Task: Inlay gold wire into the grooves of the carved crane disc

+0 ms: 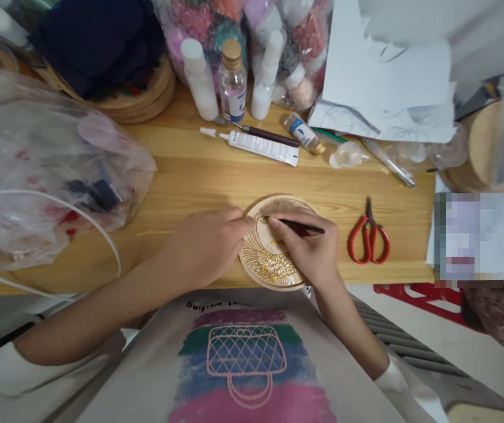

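A round wooden disc (252,267) lies near the table's front edge, bearing a pattern of fine gold lines. Its lower part has shiny gold and whitish cells; fine lines fan along the left and top. My right hand (316,249) rests over its right side, closed on a slim dark tweezer-like tool (309,227). The thin tip points left, onto the upper part of the disc. From the left, my left hand (208,244) reaches the disc's rim, with its fingertips pressed together close to that tip. Whatever lies between those fingertips is too small to make out.
Red-handled pliers (369,235) lie right of the disc. Behind are a white glue tube (263,147), a dark pen-like tool (272,136), a small vial (305,134) and several bottles (233,88). A plastic bag (49,170) and white cable (102,229) occupy the left.
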`<state>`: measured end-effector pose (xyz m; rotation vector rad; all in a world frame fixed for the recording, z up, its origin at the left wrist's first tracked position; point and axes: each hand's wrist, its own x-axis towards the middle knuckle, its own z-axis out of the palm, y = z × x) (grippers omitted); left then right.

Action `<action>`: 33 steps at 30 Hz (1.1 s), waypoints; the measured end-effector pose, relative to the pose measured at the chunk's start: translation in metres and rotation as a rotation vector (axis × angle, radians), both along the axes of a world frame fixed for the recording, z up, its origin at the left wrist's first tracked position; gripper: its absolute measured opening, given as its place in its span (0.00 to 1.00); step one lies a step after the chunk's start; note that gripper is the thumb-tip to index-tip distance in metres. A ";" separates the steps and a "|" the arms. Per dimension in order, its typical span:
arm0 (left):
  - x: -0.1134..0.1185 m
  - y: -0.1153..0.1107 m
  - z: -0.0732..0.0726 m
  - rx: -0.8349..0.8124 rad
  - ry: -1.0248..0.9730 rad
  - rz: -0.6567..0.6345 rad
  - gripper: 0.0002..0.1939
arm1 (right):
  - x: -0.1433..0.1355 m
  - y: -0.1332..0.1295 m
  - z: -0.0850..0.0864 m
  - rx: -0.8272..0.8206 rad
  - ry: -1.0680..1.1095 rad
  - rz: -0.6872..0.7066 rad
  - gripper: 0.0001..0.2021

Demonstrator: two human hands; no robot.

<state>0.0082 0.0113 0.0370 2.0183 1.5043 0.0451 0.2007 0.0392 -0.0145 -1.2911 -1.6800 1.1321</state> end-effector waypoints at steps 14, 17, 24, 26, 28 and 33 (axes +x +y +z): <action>0.031 -0.025 -0.013 -0.113 -0.446 0.476 0.16 | 0.001 -0.002 -0.003 0.034 0.013 0.016 0.04; 0.032 -0.025 -0.014 -0.156 -0.500 0.522 0.16 | 0.001 -0.002 -0.003 0.023 0.019 0.018 0.04; 0.036 -0.027 -0.016 -0.167 -0.553 0.561 0.16 | 0.001 -0.002 -0.005 0.011 0.024 0.016 0.03; 0.037 -0.030 -0.019 -0.150 -0.545 0.570 0.16 | 0.001 -0.002 -0.005 0.015 0.027 0.017 0.04; 0.038 -0.033 -0.022 -0.123 -0.524 0.577 0.17 | 0.001 -0.003 -0.005 0.017 0.032 0.017 0.04; 0.037 -0.036 -0.022 -0.067 -0.460 0.533 0.18 | -0.001 -0.005 -0.004 0.018 0.037 -0.008 0.04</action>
